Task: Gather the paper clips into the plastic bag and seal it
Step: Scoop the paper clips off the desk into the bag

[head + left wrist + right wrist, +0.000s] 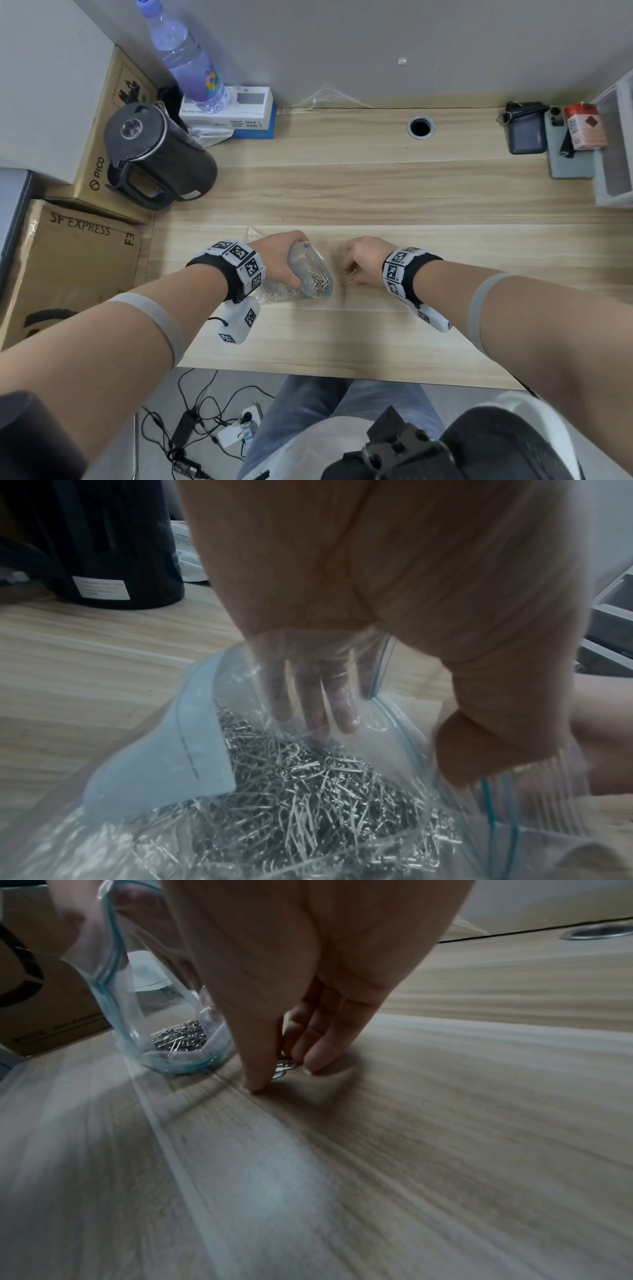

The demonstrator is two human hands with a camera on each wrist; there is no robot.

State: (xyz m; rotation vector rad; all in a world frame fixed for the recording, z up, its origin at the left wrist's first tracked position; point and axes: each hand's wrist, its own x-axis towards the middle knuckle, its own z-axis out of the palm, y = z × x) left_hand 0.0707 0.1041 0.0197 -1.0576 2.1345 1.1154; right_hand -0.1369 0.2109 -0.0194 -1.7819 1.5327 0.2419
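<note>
Head view: the left hand (pixel 281 260) grips the plastic bag (pixel 310 270) on the worktop (pixel 376 192), propping its mouth open toward the right. A mass of paper clips (pixel 318 282) already lies inside. The right hand (pixel 364 258) is down on the worktop just beside the bag mouth, its fingers drawn narrow over a few loose clips (pixel 351 272). A black kettle (pixel 154 154) and a water bottle (pixel 186 54) stand well apart at the far left.

Left wrist view: the fingers (pixel 318 696) show through the clear film inside the bag, the thumb (pixel 479 739) outside near the blue zip strip (pixel 394 715). The mouth is open; the seal is not yet made.

Right wrist view: thumb and fingertips (pixel 315 1058) close on the loose clips against the worktop. The picture is blurred, so whether they are lifted cannot be told.

Judgement: gathering appears nearly complete. For this step, pinch the clips together as one bunch rather than singly, keep the mouth held wide and low, and release well inside the opening, clear of the zip.
</note>
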